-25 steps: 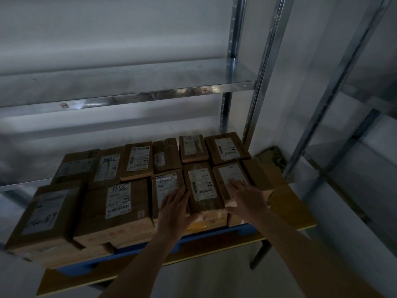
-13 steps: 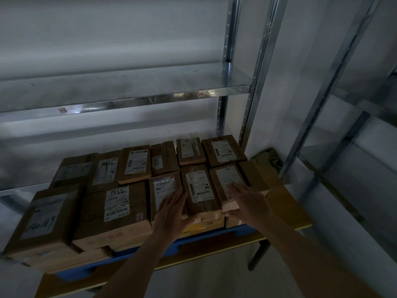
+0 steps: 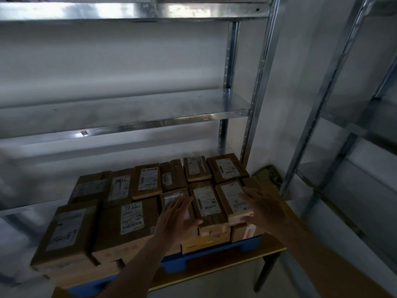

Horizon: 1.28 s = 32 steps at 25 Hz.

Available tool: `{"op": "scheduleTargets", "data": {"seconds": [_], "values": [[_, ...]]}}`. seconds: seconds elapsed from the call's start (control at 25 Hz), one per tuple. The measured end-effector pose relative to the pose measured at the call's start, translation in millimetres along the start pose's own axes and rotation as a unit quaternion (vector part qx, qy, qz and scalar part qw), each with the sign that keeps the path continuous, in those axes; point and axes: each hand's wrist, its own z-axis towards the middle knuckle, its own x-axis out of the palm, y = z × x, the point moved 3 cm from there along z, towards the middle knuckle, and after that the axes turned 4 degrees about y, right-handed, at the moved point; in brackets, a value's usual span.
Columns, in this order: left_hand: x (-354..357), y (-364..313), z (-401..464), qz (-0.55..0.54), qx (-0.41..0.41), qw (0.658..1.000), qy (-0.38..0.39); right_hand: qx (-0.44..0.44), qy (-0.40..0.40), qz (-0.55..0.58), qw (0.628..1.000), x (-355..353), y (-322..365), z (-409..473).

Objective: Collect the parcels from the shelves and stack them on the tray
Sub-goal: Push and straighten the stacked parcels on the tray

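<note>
The parcels (image 3: 137, 224) are brown cardboard with white printed labels — some bear dark handwritten numbers. Beneath them the tray (image 3: 247, 244) is blue, on a table (image 3: 272, 248) with a yellowish wooden edge. The shelves (image 3: 133, 123) are silvery grey metal — the wall (image 3: 285, 108) behind is white.

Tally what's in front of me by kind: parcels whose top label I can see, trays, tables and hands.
parcels with top label showing: 11
blue tray: 1
table: 1
hands: 2, left hand, right hand
Total: 15
</note>
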Motion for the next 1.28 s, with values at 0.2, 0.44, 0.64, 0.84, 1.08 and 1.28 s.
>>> {"op": "scheduleTargets", "data": {"seconds": [0.2,0.44,0.64,0.84,1.08,1.28], "values": [[-46.4,17.7,-10.6,-0.01,0.003,0.999,-0.041,-0.013,-0.029,-0.004,0.999,-36.2,36.4,5.0],[-68.2,27.5,-19.6,-0.014,-0.01,0.999,-0.032,-0.035,-0.033,-0.005,0.999,-51.8,58.0,3.1],[-74.5,1.0,-9.4,-0.011,-0.027,0.999,-0.044,-0.061,-0.013,0.021,0.998,-61.0,27.2,17.1],[-44.2,-46.0,24.5,-0.021,-0.066,0.997,-0.027,-0.099,-0.001,0.044,0.994,-50.9,-35.8,45.4],[-2.3,-98.7,49.7,-0.044,-0.085,0.995,0.031,-0.114,0.042,0.092,0.988,-18.7,-101.6,65.2],[24.6,-118.0,63.0,-0.048,-0.096,0.993,0.056,-0.096,0.08,0.119,0.985,11.5,-126.0,73.3]]}}
